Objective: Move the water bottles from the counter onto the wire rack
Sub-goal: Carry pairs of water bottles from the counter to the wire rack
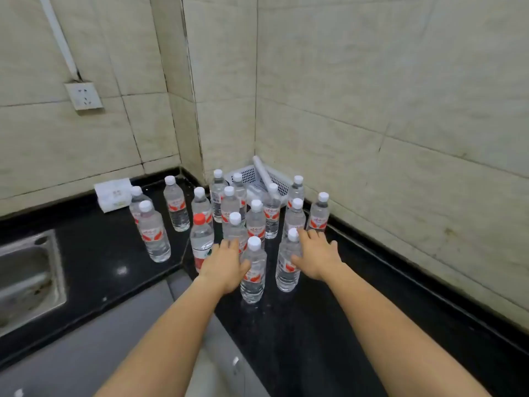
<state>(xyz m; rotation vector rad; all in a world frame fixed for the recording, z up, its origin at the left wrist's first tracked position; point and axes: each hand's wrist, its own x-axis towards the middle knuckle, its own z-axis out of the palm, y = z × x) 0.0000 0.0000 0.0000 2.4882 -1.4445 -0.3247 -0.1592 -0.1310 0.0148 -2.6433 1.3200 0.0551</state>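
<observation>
While both bare forearms stretched out over the glossy black stone tabletop (286, 339), the water bottles (255, 222) stood upright on it in a loose cluster directly in front of the white perforated plastic basket (279, 181). The basket sat wedged in the corner where the beige tiled walls (372, 96) met. Each bottle was a slim cylinder of clear ribbed plastic with a white screw cap and a red-and-white label. One red-capped bottle (200, 239), with green on its label, stood in front and to the left of the basket. A smooth white tube (262, 170) lay slanted across the basket's rim.

The left hand (226, 263) was open, fingers straight, its thumb lying against the shoulder of the front bottle (252, 277), the one farthest out from the basket. The right hand (316, 255) was open too, fingers spread, its thumb against the side of the neighbouring bottle (286, 270); neither hand gripped anything.

Well to the left of the basket, a soft white tissue packet (113, 194) rested by the wall, and farther left a dull steel sink (25, 270) was sunk into the stone. High on the wall left of the basket sat a square white socket (83, 96).
</observation>
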